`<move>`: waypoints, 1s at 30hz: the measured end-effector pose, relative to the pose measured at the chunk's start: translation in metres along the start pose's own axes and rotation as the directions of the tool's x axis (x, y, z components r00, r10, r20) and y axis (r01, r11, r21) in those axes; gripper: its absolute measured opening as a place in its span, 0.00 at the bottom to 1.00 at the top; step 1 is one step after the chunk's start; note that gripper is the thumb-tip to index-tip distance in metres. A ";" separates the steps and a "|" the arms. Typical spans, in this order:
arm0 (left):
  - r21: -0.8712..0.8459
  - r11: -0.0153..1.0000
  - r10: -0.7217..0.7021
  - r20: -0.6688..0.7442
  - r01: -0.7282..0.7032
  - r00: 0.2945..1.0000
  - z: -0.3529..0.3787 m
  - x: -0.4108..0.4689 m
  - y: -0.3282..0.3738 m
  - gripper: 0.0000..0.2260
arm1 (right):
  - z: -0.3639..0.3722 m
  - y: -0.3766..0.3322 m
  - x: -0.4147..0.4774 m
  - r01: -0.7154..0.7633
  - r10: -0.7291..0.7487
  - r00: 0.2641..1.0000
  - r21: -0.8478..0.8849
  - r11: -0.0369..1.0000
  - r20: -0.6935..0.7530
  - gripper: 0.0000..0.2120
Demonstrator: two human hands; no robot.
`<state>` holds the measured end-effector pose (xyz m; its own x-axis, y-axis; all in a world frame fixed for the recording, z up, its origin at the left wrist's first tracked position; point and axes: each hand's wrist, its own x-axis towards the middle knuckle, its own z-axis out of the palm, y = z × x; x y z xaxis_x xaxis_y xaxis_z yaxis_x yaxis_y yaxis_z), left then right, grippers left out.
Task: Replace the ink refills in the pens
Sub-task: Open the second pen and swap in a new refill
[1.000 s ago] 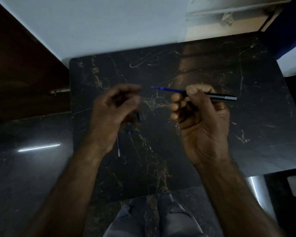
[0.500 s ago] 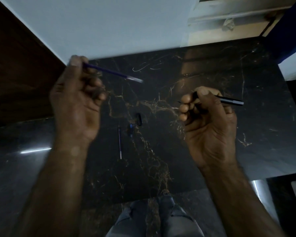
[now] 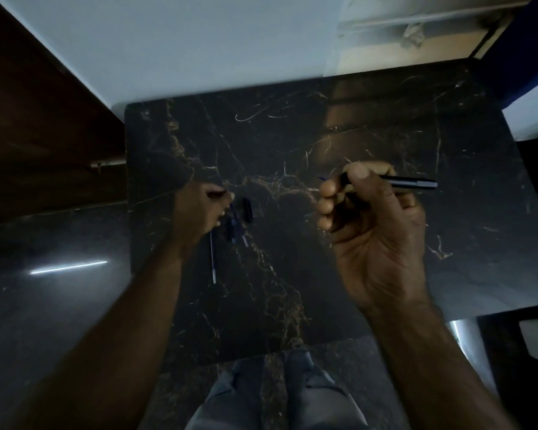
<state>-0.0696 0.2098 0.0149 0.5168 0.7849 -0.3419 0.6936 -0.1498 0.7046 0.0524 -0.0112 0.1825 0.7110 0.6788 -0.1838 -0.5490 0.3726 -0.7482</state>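
Observation:
My right hand (image 3: 373, 231) is closed around a black pen barrel (image 3: 413, 183), held level above the dark marble table (image 3: 370, 128); a small blue tip (image 3: 322, 178) pokes out on its left. My left hand (image 3: 199, 215) is low over the table's left part, fingertips pinching the upper end of a blue refill (image 3: 238, 226) that slants down onto the surface. A short black pen part (image 3: 248, 210) lies just right of those fingers. A thin refill with a pale tip (image 3: 212, 262) lies near my left wrist.
A white wall (image 3: 199, 41) runs behind the table, and dark wood (image 3: 38, 119) stands to the left. The glossy dark floor (image 3: 44, 290) shows a light streak. My knees (image 3: 274, 395) are at the table's front edge. Blue furniture (image 3: 528, 51) sits at the far right.
My left hand pulled the blue refill out of the barrel, swung it up to the left, then came down to the table beside the black part. My right hand stayed put with the barrel.

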 end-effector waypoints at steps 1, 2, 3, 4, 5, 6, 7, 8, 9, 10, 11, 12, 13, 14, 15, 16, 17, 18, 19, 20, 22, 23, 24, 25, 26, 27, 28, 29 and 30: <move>0.006 1.000 -0.019 -0.013 0.020 1.000 0.006 -0.001 0.000 0.08 | 0.000 0.000 0.000 0.003 -0.003 1.000 -0.004 1.000 0.000 0.06; 0.018 0.999 -0.032 -0.033 0.033 0.999 0.010 -0.001 0.000 0.08 | 0.000 -0.001 0.000 0.007 -0.007 1.000 -0.004 1.000 0.001 0.06; 0.034 0.999 -0.039 -0.050 0.041 0.998 0.014 0.001 -0.002 0.09 | -0.001 -0.001 0.000 0.010 -0.010 1.000 -0.002 1.000 0.002 0.06; 0.050 0.998 -0.045 -0.064 0.048 0.997 0.017 0.002 -0.003 0.09 | -0.001 -0.001 0.001 0.012 -0.012 1.000 0.001 1.000 0.005 0.06; 0.060 0.997 -0.050 -0.080 0.055 0.996 0.018 0.003 -0.004 0.10 | -0.001 -0.001 0.001 0.014 -0.014 1.000 0.003 1.000 0.009 0.06; 0.064 0.996 -0.052 -0.095 0.058 0.994 0.019 0.003 -0.001 0.10 | -0.001 0.000 0.002 0.013 -0.013 1.000 0.003 1.000 0.014 0.06; 0.071 0.996 -0.046 -0.108 0.054 0.993 0.020 0.003 0.001 0.10 | -0.002 0.001 0.002 0.013 -0.013 1.000 0.002 1.000 0.019 0.06; 0.088 0.995 -0.033 -0.115 0.043 0.993 0.022 0.003 0.004 0.10 | -0.002 0.002 0.003 0.013 -0.013 1.000 -0.001 1.000 0.024 0.06; 0.117 0.993 -0.019 -0.117 0.033 0.993 0.023 0.004 0.005 0.10 | -0.002 0.003 0.003 0.012 -0.012 1.000 -0.003 1.000 0.029 0.05; 0.152 0.988 -0.010 -0.114 0.028 0.993 0.025 0.004 0.007 0.09 | -0.002 0.003 0.004 0.012 -0.012 0.999 -0.003 1.000 0.033 0.05; 0.180 0.983 -0.008 -0.113 0.028 0.994 0.026 0.004 0.009 0.09 | -0.002 0.004 0.004 0.011 -0.011 0.999 -0.004 1.000 0.035 0.06; 0.198 0.980 -0.012 -0.110 0.034 0.994 0.026 0.004 0.011 0.09 | -0.002 0.004 0.004 0.009 -0.009 0.999 -0.004 1.000 0.035 0.06; 0.210 0.977 -0.009 -0.110 0.032 0.994 0.027 0.003 0.012 0.09 | -0.002 0.004 0.004 0.008 -0.008 0.999 -0.003 1.000 0.034 0.06; 0.222 0.975 -0.007 -0.110 0.032 0.994 0.026 0.003 0.014 0.10 | -0.001 0.004 0.004 0.007 -0.007 0.999 -0.005 1.000 0.033 0.06; 0.226 0.974 -0.008 -0.116 0.034 0.993 0.024 0.004 0.013 0.10 | -0.001 0.004 0.004 0.008 -0.008 0.999 -0.008 1.000 0.033 0.05; 0.222 0.974 -0.014 -0.132 0.044 0.991 0.020 0.004 0.014 0.11 | -0.001 0.003 0.005 0.009 -0.009 0.999 -0.011 1.000 0.034 0.05; 0.234 0.971 -0.013 -0.159 0.051 0.987 0.014 0.003 0.011 0.11 | -0.001 0.003 0.006 0.010 -0.009 0.999 -0.010 1.000 0.035 0.04; 0.274 0.961 0.011 -0.194 0.043 0.981 0.007 0.000 0.008 0.12 | -0.002 0.002 0.006 0.009 -0.009 0.999 -0.007 1.000 0.035 0.04; 0.324 0.945 0.045 -0.215 0.028 0.975 -0.001 -0.004 0.003 0.12 | -0.002 0.002 0.007 0.008 -0.008 0.999 -0.005 1.000 0.036 0.04; 0.365 0.931 0.070 -0.208 0.011 0.976 -0.008 -0.012 -0.002 0.12 | -0.003 0.001 0.008 0.007 -0.007 0.999 -0.004 1.000 0.039 0.04; 0.418 0.908 0.043 -0.133 0.016 0.990 -0.015 -0.030 -0.014 0.11 | -0.003 0.002 0.009 0.007 -0.007 0.999 -0.002 1.000 0.048 0.04; 0.428 0.903 0.006 -0.083 0.030 0.997 -0.015 -0.041 -0.019 0.10 | -0.002 0.003 0.010 0.006 -0.006 0.999 0.000 1.000 0.052 0.04; 0.439 0.897 -0.037 -0.044 0.053 0.998 -0.012 -0.049 -0.025 0.11 | -0.001 0.004 0.010 0.003 -0.003 0.999 0.003 1.000 0.054 0.05; 0.453 0.888 -0.081 -0.026 0.084 0.996 -0.008 -0.055 -0.030 0.12 | 0.000 0.006 0.010 -0.001 0.001 0.999 0.006 1.000 0.055 0.05; 0.453 0.882 -0.131 -0.030 0.130 0.991 -0.005 -0.059 -0.033 0.12 | 0.002 0.007 0.011 -0.004 0.004 0.998 0.007 1.000 0.058 0.05; 0.441 0.881 -0.170 -0.043 0.171 0.984 -0.003 -0.060 -0.036 0.13 | 0.004 0.009 0.011 -0.005 0.005 0.998 0.005 1.000 0.063 0.05; 0.432 0.881 -0.188 -0.053 0.193 0.981 0.000 -0.061 -0.039 0.13 | 0.005 0.010 0.011 -0.007 0.007 0.998 0.001 1.000 0.069 0.05; 0.430 0.879 -0.201 -0.058 0.206 0.978 0.001 -0.062 -0.040 0.13 | 0.007 0.010 0.011 -0.010 0.010 0.997 -0.004 1.000 0.073 0.05; 0.436 0.875 -0.208 -0.054 0.211 0.977 0.003 -0.063 -0.042 0.11 | 0.007 0.011 0.011 -0.014 0.015 0.997 -0.009 1.000 0.076 0.05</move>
<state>-0.1298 0.1649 0.0056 0.3331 0.8301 -0.4471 0.9345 -0.2278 0.2735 0.0513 0.0048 0.1772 0.6673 0.7303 -0.1460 -0.5552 0.3571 -0.7512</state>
